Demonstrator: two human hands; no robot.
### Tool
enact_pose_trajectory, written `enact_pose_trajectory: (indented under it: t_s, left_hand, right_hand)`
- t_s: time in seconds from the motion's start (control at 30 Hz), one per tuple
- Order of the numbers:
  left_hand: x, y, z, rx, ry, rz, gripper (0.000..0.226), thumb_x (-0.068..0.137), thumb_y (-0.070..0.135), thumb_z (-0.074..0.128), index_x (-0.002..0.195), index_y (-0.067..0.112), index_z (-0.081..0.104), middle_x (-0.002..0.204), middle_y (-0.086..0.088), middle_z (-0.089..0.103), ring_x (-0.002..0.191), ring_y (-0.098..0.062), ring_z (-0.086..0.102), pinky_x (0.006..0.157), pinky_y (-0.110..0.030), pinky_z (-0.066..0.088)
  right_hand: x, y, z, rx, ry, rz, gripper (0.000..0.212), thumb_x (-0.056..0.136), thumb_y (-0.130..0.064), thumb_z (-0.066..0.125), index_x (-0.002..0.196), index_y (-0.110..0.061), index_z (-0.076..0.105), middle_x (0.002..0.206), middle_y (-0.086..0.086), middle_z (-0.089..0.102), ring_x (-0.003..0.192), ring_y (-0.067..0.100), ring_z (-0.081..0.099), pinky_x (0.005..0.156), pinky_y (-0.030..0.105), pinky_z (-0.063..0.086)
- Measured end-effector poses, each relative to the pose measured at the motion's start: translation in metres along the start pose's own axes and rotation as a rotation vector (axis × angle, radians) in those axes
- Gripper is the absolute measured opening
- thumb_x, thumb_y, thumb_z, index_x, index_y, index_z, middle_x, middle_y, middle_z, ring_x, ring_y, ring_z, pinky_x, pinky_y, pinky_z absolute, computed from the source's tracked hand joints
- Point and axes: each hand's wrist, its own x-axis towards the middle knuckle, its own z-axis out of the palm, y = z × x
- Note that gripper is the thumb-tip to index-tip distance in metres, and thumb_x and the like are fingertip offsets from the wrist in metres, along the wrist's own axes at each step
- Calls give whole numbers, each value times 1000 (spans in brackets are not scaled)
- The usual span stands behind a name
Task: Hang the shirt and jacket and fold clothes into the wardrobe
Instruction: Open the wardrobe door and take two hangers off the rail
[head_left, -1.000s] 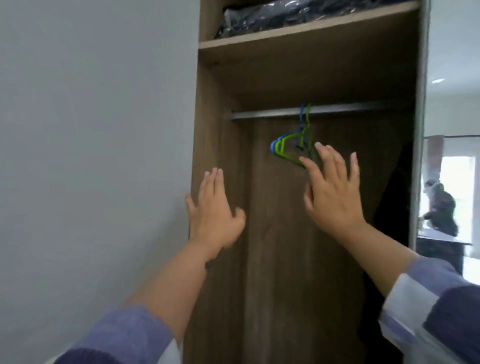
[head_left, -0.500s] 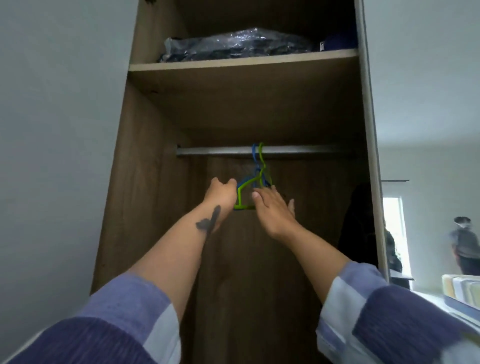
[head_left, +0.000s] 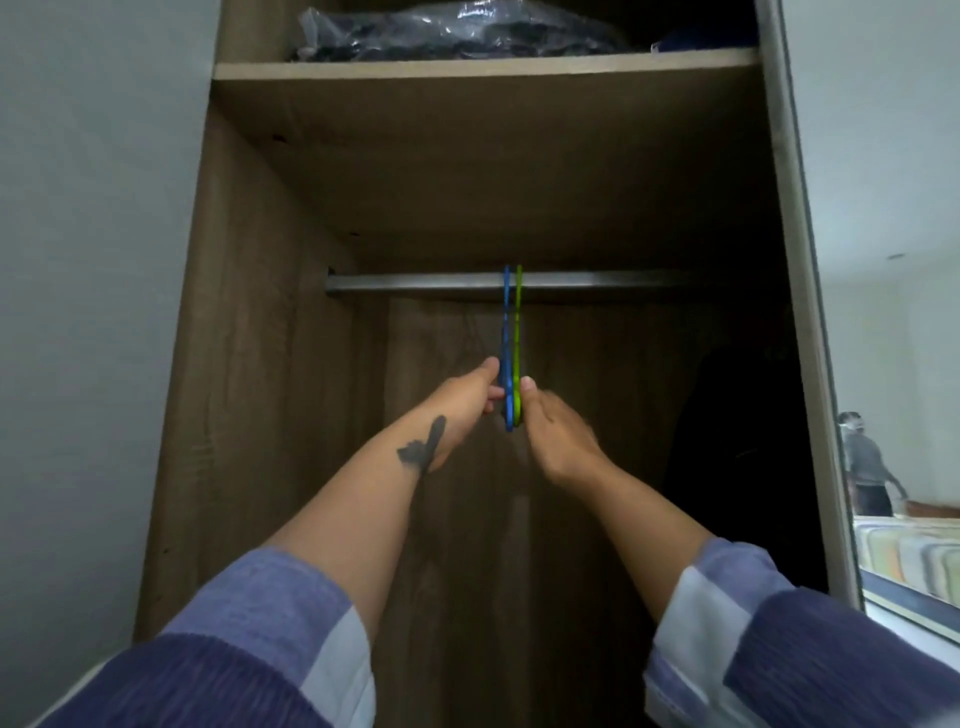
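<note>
Two hangers, blue hanger (head_left: 506, 358) and green hanger (head_left: 517, 353), are being pinched on the rail (head_left: 597, 281) by left hand (head_left: 470, 397) and right hand (head_left: 556, 426); unhooking one is probably being called for next.

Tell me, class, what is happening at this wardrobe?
A person reaches into the wardrobe with both hands. The left hand holds the blue hanger, and the right hand touches the green hanger beside it. Both hangers hang on the rail, edge-on. No shirt or jacket is on them.
</note>
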Motion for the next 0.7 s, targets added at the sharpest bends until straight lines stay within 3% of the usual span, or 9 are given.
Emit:
enact_pose_trajectory:
  t_s: [0.03,0.1,0.13,0.23,0.33,0.43,0.5,0.57,0.7]
  left_hand:
    - [0,-1,1,-9,-8,-2,50,101,42,32,128,9,58,114,-9,63,70,-6,49,84,-26,41]
    - [0,-3,4,-13,-12,-3,52,100,45,32,122,8,60,96,-4,64,60,-4,42,66,-21,37]
    - [0,-4,4,-1,-10,-10,51,99,46,32,117,9,63,90,-2,63,63,-6,47,61,-22,34]
    - [5,-7,2,-23,64,10,50,98,48,34,98,12,69,103,-9,68,97,-22,61,76,-26,34]
    - [5,-6,0,-44,142,12,46,94,54,40,76,18,60,81,2,59,79,-15,53,78,-26,33]
    - [4,-1,1,87,200,81,44,94,57,40,87,18,59,75,5,52,69,-13,49,66,-28,36]
    - [5,5,-1,155,305,155,43,99,47,35,105,15,62,88,-1,59,73,-15,49,66,-27,35]
    - [6,12,-4,146,350,220,43,102,40,31,108,11,62,101,-8,61,71,-14,51,62,-25,34]
    - [9,21,-11,199,368,244,43,102,41,29,108,13,62,106,-10,63,97,-28,60,73,-29,38]
  right_hand:
    - [-2,1,1,-1,1,16,55,101,-48,11,131,-28,53,140,8,50,131,29,42,109,51,29]
    - [-4,2,2,-35,5,30,54,100,-50,13,128,-30,55,138,5,53,130,28,45,109,51,30]
    - [-5,1,3,-61,10,26,53,100,-52,14,126,-31,56,136,4,55,129,27,46,109,51,29]
    - [-5,2,1,-100,46,45,51,99,-52,16,119,-32,59,131,4,59,126,27,48,111,50,23]
    - [-6,5,-2,-117,69,83,56,98,-57,13,118,-33,59,124,3,63,124,26,50,112,49,23]
    - [-7,6,-4,-167,107,84,56,94,-63,16,100,-32,62,100,-1,66,113,24,56,107,47,26]
    - [-5,6,-4,-197,136,76,54,95,-60,16,101,-32,62,101,0,66,110,24,57,103,47,27]
    - [-3,3,-4,-221,166,71,55,97,-54,13,105,-29,61,107,4,67,109,25,57,103,49,26]
    - [-2,-3,-1,-257,221,59,57,100,-44,9,111,-20,60,107,8,67,107,26,59,108,53,22]
